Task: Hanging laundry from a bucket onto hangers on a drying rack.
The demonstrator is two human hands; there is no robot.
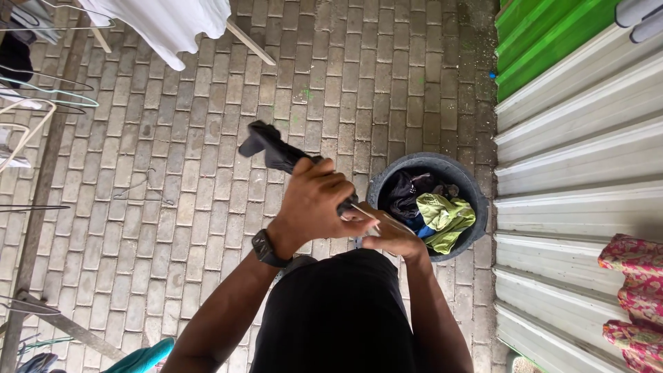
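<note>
My left hand (314, 200), with a dark watch on its wrist, is closed around a twisted dark wet garment (276, 152) that sticks up and to the left. My right hand (390, 235) grips the lower end of the same garment, close to my chest. Both hands are held over the brick paving, just left of a dark round bucket (463, 179) holding a green cloth (445, 217) and dark clothes.
A white and green corrugated metal wall (580, 152) runs along the right. White laundry (169, 24) hangs at top left, beside wire hangers (41, 97) on a rack. A floral cloth (635, 297) hangs at lower right. Grey brick paving (173, 207) lies below.
</note>
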